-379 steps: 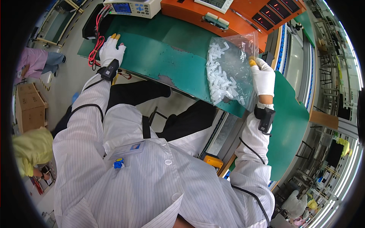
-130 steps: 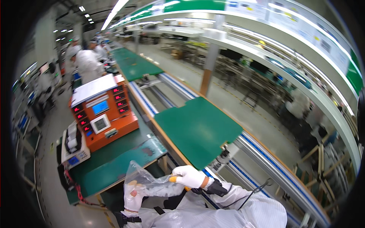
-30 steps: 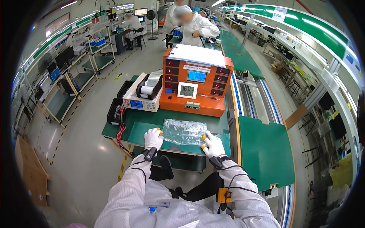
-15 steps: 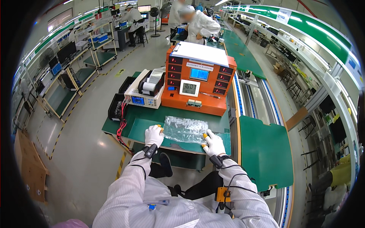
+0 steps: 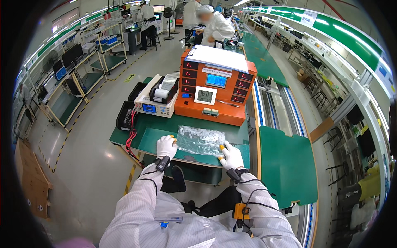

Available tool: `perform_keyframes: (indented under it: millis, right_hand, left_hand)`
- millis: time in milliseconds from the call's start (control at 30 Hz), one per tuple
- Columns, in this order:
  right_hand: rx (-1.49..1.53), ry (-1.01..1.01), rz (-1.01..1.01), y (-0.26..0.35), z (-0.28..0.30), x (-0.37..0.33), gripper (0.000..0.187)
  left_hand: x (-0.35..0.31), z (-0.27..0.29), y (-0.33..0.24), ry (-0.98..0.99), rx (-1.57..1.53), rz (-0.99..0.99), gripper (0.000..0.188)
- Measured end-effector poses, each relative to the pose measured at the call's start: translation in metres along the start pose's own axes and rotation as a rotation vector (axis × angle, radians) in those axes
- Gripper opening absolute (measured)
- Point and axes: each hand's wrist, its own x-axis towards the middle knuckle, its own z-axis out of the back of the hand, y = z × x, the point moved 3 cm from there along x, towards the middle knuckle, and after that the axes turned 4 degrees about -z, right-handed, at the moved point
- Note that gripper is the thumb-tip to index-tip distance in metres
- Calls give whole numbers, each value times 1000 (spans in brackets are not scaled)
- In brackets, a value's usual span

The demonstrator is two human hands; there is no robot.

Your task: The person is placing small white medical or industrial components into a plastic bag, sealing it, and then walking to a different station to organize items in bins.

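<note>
A clear plastic bag (image 5: 194,145) lies flat on the green table top, with many small whitish pieces (image 5: 202,134) gathered in its far half. My left hand (image 5: 166,147), in a white glove with yellow finger covers, rests at the bag's left edge. Its fingers point forward and look loosely apart, with nothing visible in them. By the bag's right edge is my right hand (image 5: 232,157), gloved the same way. Its covered thumb and forefinger are spread, the forefinger at the bag's edge. Whether either hand presses on the plastic is hard to see.
Behind the bag stands an orange test box (image 5: 211,93) with small displays and papers on top. Left of it is a white meter (image 5: 155,106) with red leads (image 5: 131,138), beside black bins (image 5: 125,118). A conveyor line (image 5: 273,111) runs along the right. Other people work farther back.
My hands and the bag stay in place; the whole view shifts very slightly. Far back, the person behind the orange box has moved a little to the left and bent.
</note>
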Motion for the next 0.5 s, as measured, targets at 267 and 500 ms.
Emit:
perform_keyframes:
  millis: [267, 500]
  right_hand:
    - [2, -17, 6, -1, 3, -1, 48]
    - [-4, -14, 8, 1, 0, -1, 47]
  left_hand:
    - [2, 4, -6, -7, 0, -1, 19]
    - [-2, -2, 1, -5, 4, 3, 19]
